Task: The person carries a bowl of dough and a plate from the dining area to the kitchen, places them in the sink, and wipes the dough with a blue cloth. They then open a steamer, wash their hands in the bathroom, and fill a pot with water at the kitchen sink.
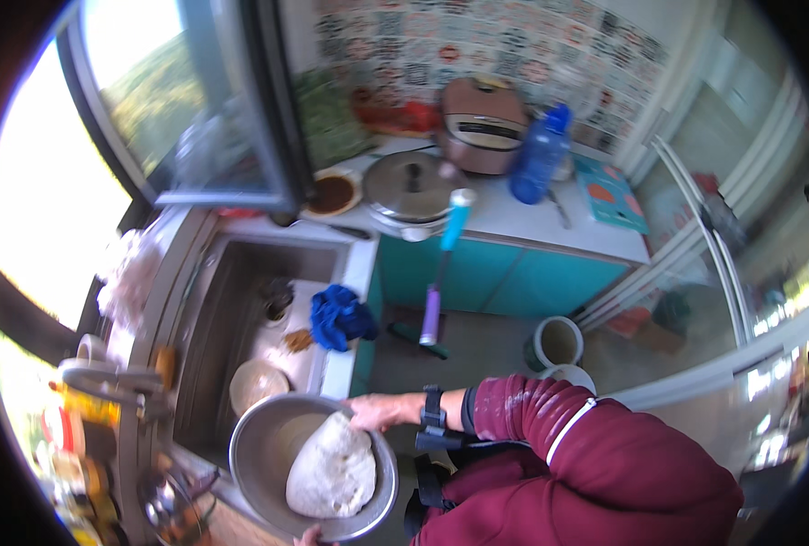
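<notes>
A wide metal bowl point(254, 471) hangs partly over the near end of the sink, holding a large pale lump of dough point(332, 471). My right hand point(371, 411) grips its rim on the upper right, with the fingertips close to the dough. At the bottom edge of the picture, part of my left hand point(312, 536) shows at the bowl's lower rim; the rest is cut off. Just beyond the bowl, a smaller pale bowl point(259, 383) sits in the steel sink point(203, 382). A crumpled blue cloth point(339, 317) drapes over the sink's right edge.
A lidded pan point(414, 188), a dish of brown liquid point(334, 192), a rice cooker point(483, 126) and a blue bottle point(539, 160) stand on the counter. A long handle point(445, 266) rises in front of the cabinets. A bucket point(558, 343) is on the floor. An open window sash point(227, 198) juts over the sink.
</notes>
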A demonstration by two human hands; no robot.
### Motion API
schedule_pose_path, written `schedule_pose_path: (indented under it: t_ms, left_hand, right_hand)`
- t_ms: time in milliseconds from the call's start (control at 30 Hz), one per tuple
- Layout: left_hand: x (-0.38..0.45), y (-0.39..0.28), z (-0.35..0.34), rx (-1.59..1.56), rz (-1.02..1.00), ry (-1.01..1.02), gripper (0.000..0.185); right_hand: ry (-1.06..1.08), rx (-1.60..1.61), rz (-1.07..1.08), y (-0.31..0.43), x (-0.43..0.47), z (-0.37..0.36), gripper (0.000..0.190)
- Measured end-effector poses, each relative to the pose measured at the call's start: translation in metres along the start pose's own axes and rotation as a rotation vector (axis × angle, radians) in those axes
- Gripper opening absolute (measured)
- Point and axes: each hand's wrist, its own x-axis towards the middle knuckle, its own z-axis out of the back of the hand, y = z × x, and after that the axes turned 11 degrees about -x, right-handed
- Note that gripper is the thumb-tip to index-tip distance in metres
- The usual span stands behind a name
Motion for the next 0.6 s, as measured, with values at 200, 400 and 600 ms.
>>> schedule_pose_path:
  t_ms: [200,400,600]
  left_hand:
    - [-0.019,-0.016,-0.058,0.251,-0.025,0.019,0.025]
    - [-0.049,-0.025,-0.122,0.596,-0.218,0.199,0.025]
    - [-0.043,0.004,-0.252,0.635,-0.044,0.469,0.033]
  right_hand:
    - [-0.243,0.205,0.01,-0.01,-0.101,0.005,0.061]
    - [-0.227,0.283,-0.175,-0.079,-0.2,0.04,0.03]
    - [-0.482,0.655,-0.222,-0.153,-0.302,0.062,0.02]
